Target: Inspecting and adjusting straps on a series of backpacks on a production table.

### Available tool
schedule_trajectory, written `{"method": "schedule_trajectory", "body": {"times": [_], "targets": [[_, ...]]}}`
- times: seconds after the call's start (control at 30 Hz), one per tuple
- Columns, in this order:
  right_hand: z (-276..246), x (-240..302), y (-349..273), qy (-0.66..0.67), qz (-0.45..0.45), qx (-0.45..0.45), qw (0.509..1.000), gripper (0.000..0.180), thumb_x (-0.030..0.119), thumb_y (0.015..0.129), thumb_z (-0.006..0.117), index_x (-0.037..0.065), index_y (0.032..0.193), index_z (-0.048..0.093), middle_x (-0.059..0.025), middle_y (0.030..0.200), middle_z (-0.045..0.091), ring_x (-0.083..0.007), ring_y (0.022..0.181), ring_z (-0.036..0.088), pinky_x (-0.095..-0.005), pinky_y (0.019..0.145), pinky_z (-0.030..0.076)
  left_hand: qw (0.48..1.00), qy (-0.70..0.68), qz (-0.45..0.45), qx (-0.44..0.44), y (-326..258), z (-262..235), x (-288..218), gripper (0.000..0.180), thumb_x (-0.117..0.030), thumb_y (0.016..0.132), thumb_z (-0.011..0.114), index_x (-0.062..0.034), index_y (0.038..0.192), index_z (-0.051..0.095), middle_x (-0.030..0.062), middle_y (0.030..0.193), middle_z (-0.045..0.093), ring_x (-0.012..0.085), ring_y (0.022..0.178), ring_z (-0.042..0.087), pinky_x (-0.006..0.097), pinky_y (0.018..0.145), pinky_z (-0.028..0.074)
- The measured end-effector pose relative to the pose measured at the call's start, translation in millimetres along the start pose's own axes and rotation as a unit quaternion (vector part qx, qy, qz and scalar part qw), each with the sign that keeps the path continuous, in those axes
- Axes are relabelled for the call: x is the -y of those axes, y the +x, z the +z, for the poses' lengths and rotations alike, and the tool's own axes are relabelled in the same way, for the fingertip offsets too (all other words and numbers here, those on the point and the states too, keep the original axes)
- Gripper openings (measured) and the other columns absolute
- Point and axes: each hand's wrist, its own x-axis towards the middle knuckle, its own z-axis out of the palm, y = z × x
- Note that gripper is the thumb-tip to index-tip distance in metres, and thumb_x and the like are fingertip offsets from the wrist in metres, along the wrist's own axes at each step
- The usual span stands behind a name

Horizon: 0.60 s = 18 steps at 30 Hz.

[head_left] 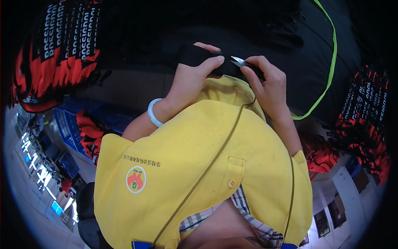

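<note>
My left hand [190, 81] grips a piece of black fabric [192, 55], its thumb pressed on top and the fingers wrapped behind. In my right hand [271, 83] is a small pair of thread snips [238, 61], held between thumb and fingers. The bright blade tips point left, slightly apart, close to my left thumb and the fabric. Against the dark surface, the fabric's full outline is hard to make out. A pale blue bangle [153, 113] circles my left wrist.
Stacks of red and black textile pieces with white lettering stand at the left [68, 66] and right [362, 112]. Dark cloth [286, 39] lies ahead. A lime-green strip [333, 62] curves along the right. Blue crates [66, 126] with red pieces sit lower left. A brown cord [211, 159] crosses my yellow apron.
</note>
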Motion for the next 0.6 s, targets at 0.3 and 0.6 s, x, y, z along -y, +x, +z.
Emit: {"method": "schedule_trajectory", "body": {"times": [0.3, 0.6], "targets": [[-5, 0, 5, -0.088, -0.118, 0.006, 0.989, 0.019, 0.022, 0.08, 0.072, 0.007, 0.083, 0.061, -0.0049, 0.068, 0.062, -0.0206, 0.057, 0.06, -0.0292, 0.052, 0.046, 1.0, -0.009, 0.017, 0.004, -9, -2, 3, 0.021, -0.008, 0.082, 0.067, 0.0005, 0.099, 0.059, 0.0073, 0.089, 0.06, 0.0133, 0.082, 0.061, 0.026, 0.068, 0.053], [-16, -1, 2, -0.057, -0.095, 0.052, 0.992, 0.018, 0.021, 0.08, 0.072, 0.006, 0.085, 0.062, -0.0059, 0.069, 0.062, -0.0212, 0.058, 0.061, -0.0289, 0.052, 0.046, 1.0, -0.014, -0.009, -0.007, -16, -6, 4, 0.021, -0.012, 0.082, 0.066, -0.0072, 0.101, 0.058, 0.0028, 0.094, 0.056, 0.0107, 0.085, 0.058, 0.026, 0.069, 0.051]]}}
